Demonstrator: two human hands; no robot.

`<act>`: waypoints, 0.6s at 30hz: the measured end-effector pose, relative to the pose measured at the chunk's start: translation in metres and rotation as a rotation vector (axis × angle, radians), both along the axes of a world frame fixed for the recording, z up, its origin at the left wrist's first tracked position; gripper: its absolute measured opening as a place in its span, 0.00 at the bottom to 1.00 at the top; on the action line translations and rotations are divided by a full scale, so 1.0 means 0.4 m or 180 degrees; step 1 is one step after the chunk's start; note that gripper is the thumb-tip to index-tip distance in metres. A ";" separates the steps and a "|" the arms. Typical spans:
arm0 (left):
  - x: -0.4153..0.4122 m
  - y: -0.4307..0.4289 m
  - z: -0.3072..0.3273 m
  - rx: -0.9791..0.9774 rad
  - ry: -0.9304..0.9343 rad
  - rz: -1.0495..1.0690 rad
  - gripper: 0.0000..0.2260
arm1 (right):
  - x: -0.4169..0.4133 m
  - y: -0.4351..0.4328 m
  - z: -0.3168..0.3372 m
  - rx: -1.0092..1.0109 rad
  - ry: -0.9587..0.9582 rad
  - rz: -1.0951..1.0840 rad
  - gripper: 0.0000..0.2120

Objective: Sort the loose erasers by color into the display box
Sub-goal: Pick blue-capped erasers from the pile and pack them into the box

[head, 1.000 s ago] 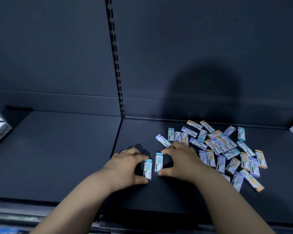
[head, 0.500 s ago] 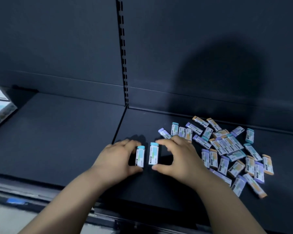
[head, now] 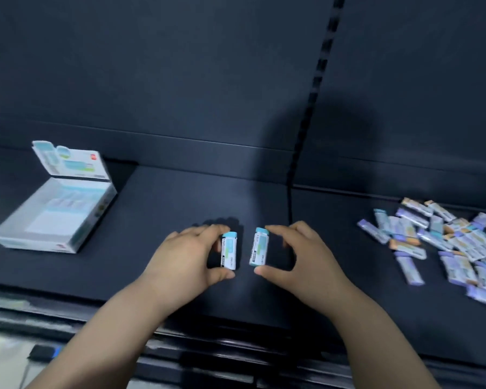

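- Our left hand point(head: 191, 259) pinches a small rectangular eraser with a teal cap and a white printed paper sleeve point(head: 229, 251), fingertips on the cap and thumb under the lower end.
- Our right hand point(head: 300, 262) grips a second teal-capped eraser point(head: 260, 249) the same way. The two erasers stand upright side by side, apart from each other.
- Both erasers sit over the dark matte shelf point(head: 152, 206), between the box and the heap. We cannot tell whether they touch the shelf.
- The white-and-teal cardboard display box point(head: 96, 220) lies well to the left with its lid flap raised. It is too blurred for us to say whether anything is inside.
- The loose heap of sleeved erasers point(head: 446, 242), with purple, orange and teal ends, lies well to the right, unsorted and overlapping.
- We judge the task to be near its start. One matching teal pair is picked out but not yet boxed, and nearly the whole heap is left to sort.
- Count:
  - two hands, each holding one eraser
  - two teal erasers in hand
  - one display box
  - one heap
- The heap holds roughly two dozen erasers or more. Blur and the frame edge cutting it off keep us from an exact count overall or per colour.
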State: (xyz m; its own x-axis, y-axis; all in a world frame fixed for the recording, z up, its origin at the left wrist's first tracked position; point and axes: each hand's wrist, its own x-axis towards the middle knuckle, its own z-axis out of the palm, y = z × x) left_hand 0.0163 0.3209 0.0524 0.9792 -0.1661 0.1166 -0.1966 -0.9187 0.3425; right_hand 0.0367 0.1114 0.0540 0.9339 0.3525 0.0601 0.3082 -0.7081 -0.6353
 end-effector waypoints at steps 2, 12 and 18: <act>-0.009 0.106 0.008 0.0012 0.0012 -0.0023 0.34 | -0.009 0.104 -0.001 0.0070 -0.0040 -0.0012 0.31; -0.039 0.398 0.026 -0.0093 0.0040 0.0073 0.34 | 0.005 0.411 0.012 0.0016 -0.0047 0.0157 0.31; -0.024 0.476 0.032 -0.0109 -0.0046 0.0391 0.35 | 0.057 0.484 0.020 0.0025 0.0054 0.0450 0.32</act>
